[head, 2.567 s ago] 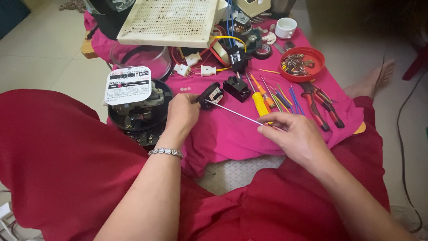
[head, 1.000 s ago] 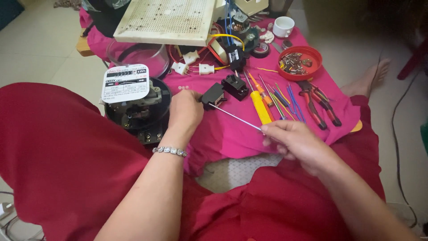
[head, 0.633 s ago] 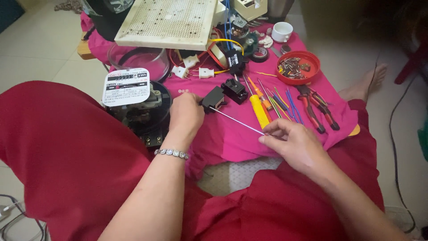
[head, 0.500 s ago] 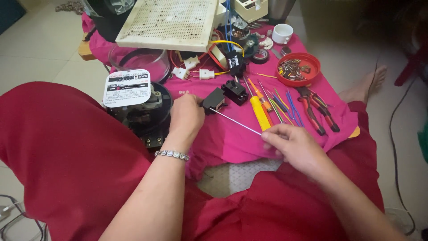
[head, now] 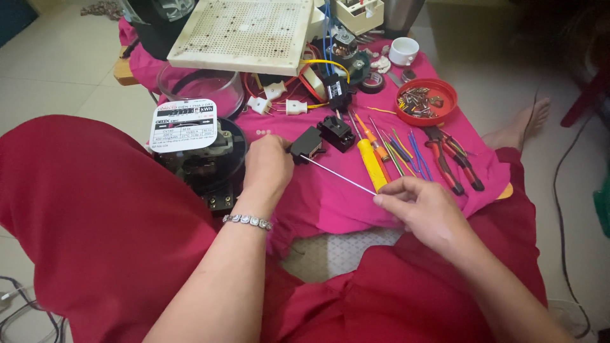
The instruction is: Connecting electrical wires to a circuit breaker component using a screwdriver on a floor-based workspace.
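Here, in the head view, our left hand pinches a small black plastic component over the pink cloth, just right of the electricity meter. It looks light and rigid, best gripped by its sides. Our right hand, wrist low, fingertips closed, holds a thin, stiff metal rod by its near end, slanting to the component.

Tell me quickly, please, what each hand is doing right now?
Left hand: closed on a small black part.
Right hand: pinching a thin metal rod.
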